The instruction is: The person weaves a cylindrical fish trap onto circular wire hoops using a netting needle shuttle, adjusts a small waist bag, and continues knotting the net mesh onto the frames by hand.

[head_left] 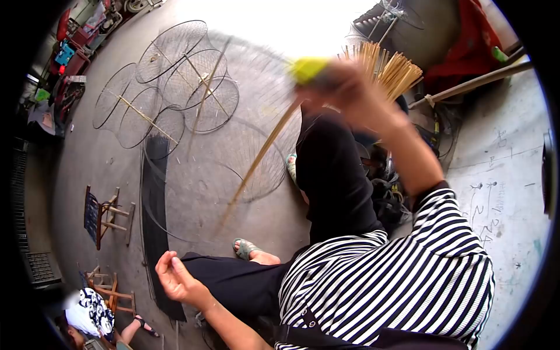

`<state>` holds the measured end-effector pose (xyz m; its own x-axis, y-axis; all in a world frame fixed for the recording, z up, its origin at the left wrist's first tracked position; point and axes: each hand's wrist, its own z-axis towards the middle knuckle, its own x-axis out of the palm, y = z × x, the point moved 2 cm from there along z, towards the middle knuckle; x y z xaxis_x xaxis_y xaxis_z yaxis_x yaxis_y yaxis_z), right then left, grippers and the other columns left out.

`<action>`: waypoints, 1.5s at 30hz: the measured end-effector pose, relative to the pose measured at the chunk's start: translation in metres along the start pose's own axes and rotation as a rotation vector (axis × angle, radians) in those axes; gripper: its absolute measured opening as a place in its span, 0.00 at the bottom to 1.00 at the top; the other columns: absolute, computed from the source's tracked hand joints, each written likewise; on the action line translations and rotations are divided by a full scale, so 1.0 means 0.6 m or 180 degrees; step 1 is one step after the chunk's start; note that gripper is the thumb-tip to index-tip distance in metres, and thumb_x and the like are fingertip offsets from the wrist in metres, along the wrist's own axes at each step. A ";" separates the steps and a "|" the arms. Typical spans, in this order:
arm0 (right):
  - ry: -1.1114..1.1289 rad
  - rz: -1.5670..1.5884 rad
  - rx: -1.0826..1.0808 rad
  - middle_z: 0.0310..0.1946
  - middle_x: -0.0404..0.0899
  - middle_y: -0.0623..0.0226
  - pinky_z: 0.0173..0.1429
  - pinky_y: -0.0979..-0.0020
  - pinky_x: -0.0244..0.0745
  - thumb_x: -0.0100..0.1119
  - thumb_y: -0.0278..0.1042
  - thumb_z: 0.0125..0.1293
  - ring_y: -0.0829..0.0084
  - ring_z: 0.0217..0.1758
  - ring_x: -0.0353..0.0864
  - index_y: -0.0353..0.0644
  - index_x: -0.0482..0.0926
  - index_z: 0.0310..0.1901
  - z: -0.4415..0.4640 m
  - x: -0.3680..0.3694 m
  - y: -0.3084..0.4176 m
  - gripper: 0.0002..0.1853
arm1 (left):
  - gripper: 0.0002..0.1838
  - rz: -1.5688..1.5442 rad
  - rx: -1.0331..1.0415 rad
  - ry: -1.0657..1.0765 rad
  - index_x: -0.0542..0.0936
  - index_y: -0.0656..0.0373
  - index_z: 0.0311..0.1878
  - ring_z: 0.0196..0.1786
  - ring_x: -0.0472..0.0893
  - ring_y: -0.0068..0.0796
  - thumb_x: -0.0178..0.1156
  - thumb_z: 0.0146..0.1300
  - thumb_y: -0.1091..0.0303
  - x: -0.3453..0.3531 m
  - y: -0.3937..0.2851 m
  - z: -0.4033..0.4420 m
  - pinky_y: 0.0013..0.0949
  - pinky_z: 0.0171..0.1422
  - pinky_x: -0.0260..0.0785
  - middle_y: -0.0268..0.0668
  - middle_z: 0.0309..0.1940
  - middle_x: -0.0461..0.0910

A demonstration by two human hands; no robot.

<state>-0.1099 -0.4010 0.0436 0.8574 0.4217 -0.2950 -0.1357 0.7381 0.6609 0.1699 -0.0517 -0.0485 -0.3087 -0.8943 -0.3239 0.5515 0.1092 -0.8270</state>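
The right hand [341, 87], at one o'clock in the view, looks closed around the upper end of a thin, pale stick [265, 149]; motion blur hides the exact finger contact. A bright yellow object [310, 69] shows at the same hand, too smeared to identify. The stick slants down toward seven o'clock across a faint, round-rimmed mesh net [263, 175]; whether the two are joined is unclear. The stick looks light, dry and fairly stiff, best gripped along its shaft; the mesh looks soft and prone to snagging, so its springy rim would be the safer hold. The left hand [178, 283], between seven and eight o'clock, is palm up, fingers loosely curled and parted, pinching nothing visible. Just beside it, a long strip of fine black strands [154, 204] lies on smooth grey concrete [192, 219]. Toward ten and eleven o'clock, dark circular hoops carry see-through netting [175, 87], crossed by slim sticks. Between one and two, straw-coloured rods [396, 73] fan out in a dense, upright bundle.
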 end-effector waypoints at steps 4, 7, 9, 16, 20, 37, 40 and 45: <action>-0.1459 -0.0365 -0.0134 0.34 0.85 0.70 0.31 0.81 0.67 0.65 0.31 0.71 0.84 0.31 0.78 0.38 0.84 0.46 0.004 -0.279 0.019 0.07 | 0.10 -0.0347 0.0021 0.0074 0.79 0.69 0.54 0.50 0.81 0.26 0.54 0.74 0.79 0.008 -0.007 -0.001 0.29 0.61 0.74 0.39 0.47 0.82; -0.2106 -0.0639 -0.0268 0.31 0.85 0.72 0.31 0.83 0.62 0.63 0.33 0.73 0.88 0.29 0.73 0.40 0.84 0.44 0.030 -0.380 0.036 0.06 | 0.09 -0.0327 -0.0040 0.0320 0.80 0.68 0.52 0.49 0.81 0.26 0.54 0.74 0.79 0.035 -0.019 -0.007 0.28 0.61 0.73 0.37 0.46 0.82; -0.2469 -0.1033 -0.0177 0.31 0.84 0.74 0.30 0.84 0.59 0.63 0.34 0.74 0.90 0.27 0.70 0.41 0.83 0.41 0.056 -0.442 -0.011 0.06 | 0.07 -0.0375 -0.0073 0.0493 0.80 0.67 0.49 0.46 0.79 0.23 0.55 0.73 0.80 0.060 -0.032 -0.009 0.26 0.56 0.73 0.35 0.43 0.81; -0.1920 -0.4407 0.0590 0.31 0.87 0.59 0.36 0.63 0.77 0.66 0.47 0.70 0.69 0.32 0.87 0.41 0.80 0.44 0.088 -0.544 -0.229 0.16 | 0.06 -0.0290 0.0277 0.0891 0.81 0.67 0.42 0.41 0.80 0.30 0.59 0.65 0.87 0.083 -0.065 -0.039 0.30 0.47 0.76 0.41 0.40 0.81; -0.1315 -0.3750 0.0962 0.32 0.86 0.56 0.42 0.55 0.79 0.64 0.52 0.70 0.58 0.36 0.88 0.45 0.81 0.49 0.057 -0.507 -0.296 0.19 | 0.07 -0.0300 0.0188 0.0903 0.81 0.67 0.42 0.39 0.80 0.28 0.58 0.65 0.88 0.065 -0.064 -0.054 0.28 0.46 0.76 0.40 0.41 0.81; 0.0692 -0.2166 0.0476 0.33 0.82 0.64 0.44 0.69 0.79 0.58 0.46 0.76 0.72 0.35 0.81 0.39 0.80 0.54 0.129 -0.173 -0.161 0.18 | 0.07 -0.1023 -0.0063 0.0940 0.82 0.67 0.42 0.38 0.80 0.22 0.58 0.66 0.87 0.057 -0.089 -0.089 0.24 0.44 0.75 0.37 0.43 0.81; 0.1068 -0.1713 -0.0030 0.26 0.75 0.67 0.40 0.70 0.77 0.57 0.42 0.76 0.75 0.30 0.79 0.38 0.75 0.41 0.151 -0.120 -0.152 0.14 | 0.07 -0.1002 -0.0102 0.0889 0.82 0.67 0.43 0.38 0.80 0.22 0.58 0.66 0.87 0.038 -0.096 -0.100 0.25 0.45 0.76 0.38 0.43 0.81; 0.1569 -0.0552 0.0405 0.33 0.80 0.71 0.40 0.75 0.77 0.56 0.37 0.78 0.82 0.35 0.79 0.38 0.80 0.49 0.199 -0.154 -0.206 0.11 | 0.07 -0.1085 -0.0359 0.0814 0.82 0.68 0.43 0.38 0.81 0.22 0.58 0.66 0.87 0.019 -0.078 -0.110 0.25 0.44 0.77 0.37 0.43 0.81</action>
<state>-0.1130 -0.5938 0.0716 0.5228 0.5192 -0.6761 0.0747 0.7622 0.6431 0.0893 -0.0382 -0.0437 -0.6482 -0.7527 -0.1154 0.3013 -0.1143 -0.9467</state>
